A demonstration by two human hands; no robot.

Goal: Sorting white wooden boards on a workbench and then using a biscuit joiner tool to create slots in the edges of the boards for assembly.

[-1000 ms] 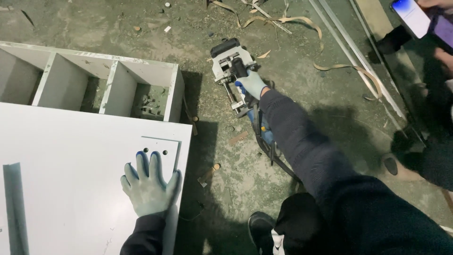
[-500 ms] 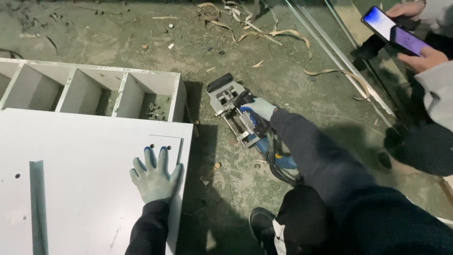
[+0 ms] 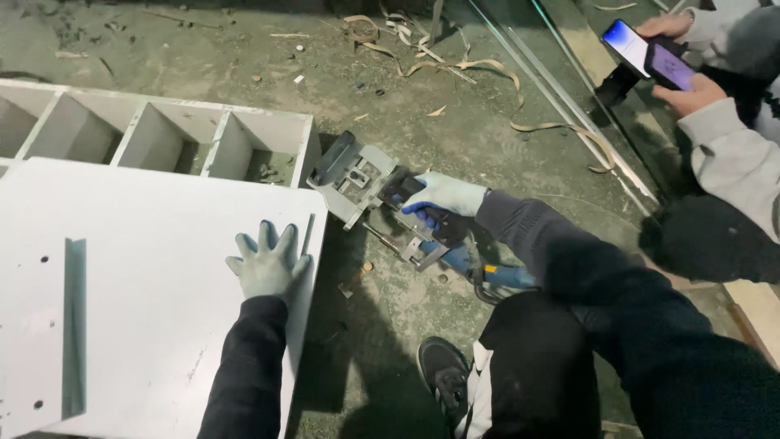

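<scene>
So, the left hand (image 3: 268,267) is in a pale grey-blue glove, spread out flat with fingers apart, pressing palm-down on a big white panel (image 3: 138,317) close to its right edge. Not gripping anything, just resting on the board. The panel has a long narrow slot cut in it over on the left side and a few small drilled holes.

The right hand (image 3: 439,197), same kind of glove, is closed around the black top handle of a grey-and-blue power tool (image 3: 382,203). The tool sits on the dusty concrete floor (image 3: 203,57), just right of the panel's corner, tilted diagonally, with its grey front plate pointing toward the upper left and its blue body and cord trailing back toward the person's knee.

Behind the panel there's a white cabinet box with dividers (image 3: 162,134), open compartments facing up, its right end near the tool's front plate.

The floor has curly wood strips (image 3: 455,61) scattered at the top. A black shoe (image 3: 443,374) shows at the bottom. Upper right, another person in a grey sleeve holds a phone (image 3: 646,53) in both hands, well apart from the tool.
</scene>
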